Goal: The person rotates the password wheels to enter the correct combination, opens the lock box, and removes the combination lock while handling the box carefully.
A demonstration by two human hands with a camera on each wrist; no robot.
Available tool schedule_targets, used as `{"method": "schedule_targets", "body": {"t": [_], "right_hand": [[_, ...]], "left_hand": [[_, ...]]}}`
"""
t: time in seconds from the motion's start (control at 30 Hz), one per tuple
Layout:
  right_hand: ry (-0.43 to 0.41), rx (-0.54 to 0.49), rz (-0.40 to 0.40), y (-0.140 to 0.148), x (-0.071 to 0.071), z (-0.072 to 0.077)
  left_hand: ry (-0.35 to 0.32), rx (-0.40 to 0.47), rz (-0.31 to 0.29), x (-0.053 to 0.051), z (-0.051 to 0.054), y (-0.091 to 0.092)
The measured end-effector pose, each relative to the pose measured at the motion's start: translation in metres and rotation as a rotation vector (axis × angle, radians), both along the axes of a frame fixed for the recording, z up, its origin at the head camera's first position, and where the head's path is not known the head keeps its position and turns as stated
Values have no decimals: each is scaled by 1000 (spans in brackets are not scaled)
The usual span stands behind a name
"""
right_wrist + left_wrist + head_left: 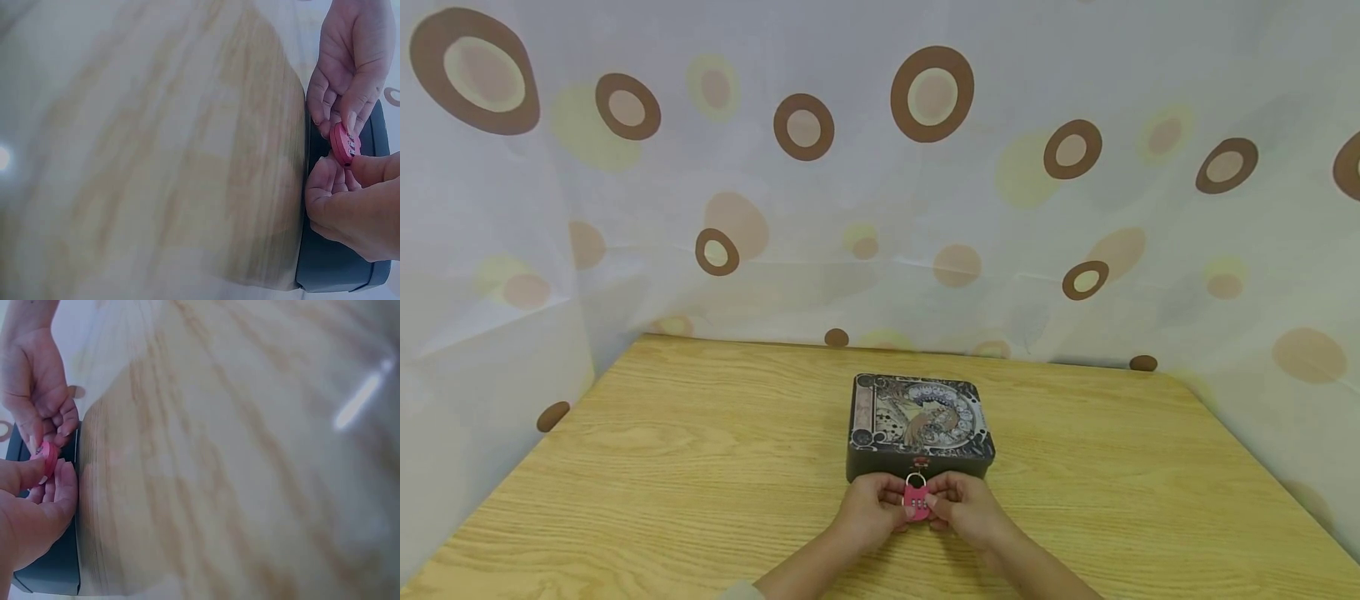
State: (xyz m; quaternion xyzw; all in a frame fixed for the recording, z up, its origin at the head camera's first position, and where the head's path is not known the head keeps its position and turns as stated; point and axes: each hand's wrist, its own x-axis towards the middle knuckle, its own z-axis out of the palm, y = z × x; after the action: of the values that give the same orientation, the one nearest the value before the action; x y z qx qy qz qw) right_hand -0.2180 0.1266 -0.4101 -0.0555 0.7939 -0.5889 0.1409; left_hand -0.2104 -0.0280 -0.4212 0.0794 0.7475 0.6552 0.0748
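A pink combination padlock [917,503] with a row of number dials is at the front of a dark tin box [922,417] with a decorated lid. Its metal shackle [915,478] stands up by the red clasp [921,461]; whether it is locked cannot be made out. My left hand [872,510] pinches the padlock from the left, thumb on its lower face. From the other side my right hand [967,510] holds it, thumb at the dials. In the right wrist view the padlock [344,144] shows between both thumbs and curled fingers.
The box rests on a wood-grain table [700,467]. Behind and at both sides hangs a pale sheet [865,208] with brown and yellow circles, meeting the table's back edge.
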Motion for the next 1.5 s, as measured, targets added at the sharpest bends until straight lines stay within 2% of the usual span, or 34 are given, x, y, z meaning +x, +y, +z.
{"method": "schedule_targets", "body": {"t": [0.2, 0.53, 0.67, 1.0, 1.17, 1.3, 1.5], "right_hand": [[-2, -8, 9, 0, 0, 0], [-24, 0, 9, 1, 0, 1], [-28, 7, -4, 1, 0, 0], [-19, 14, -9, 0, 1, 2], [-17, 11, -10, 0, 0, 1], [-4, -1, 3, 0, 0, 0], [-2, -2, 4, 0, 1, 1]], "left_hand": [[-3, -6, -15, -3, -4, -1], [20, 47, -44, -7, -15, -2], [-8, 38, -26, -5, -10, -1], [-6, -8, 2, -1, -1, 1], [18, -12, 18, 0, 1, 0], [8, -18, 31, 1, 2, 1], [16, -7, 37, 0, 0, 3]]}}
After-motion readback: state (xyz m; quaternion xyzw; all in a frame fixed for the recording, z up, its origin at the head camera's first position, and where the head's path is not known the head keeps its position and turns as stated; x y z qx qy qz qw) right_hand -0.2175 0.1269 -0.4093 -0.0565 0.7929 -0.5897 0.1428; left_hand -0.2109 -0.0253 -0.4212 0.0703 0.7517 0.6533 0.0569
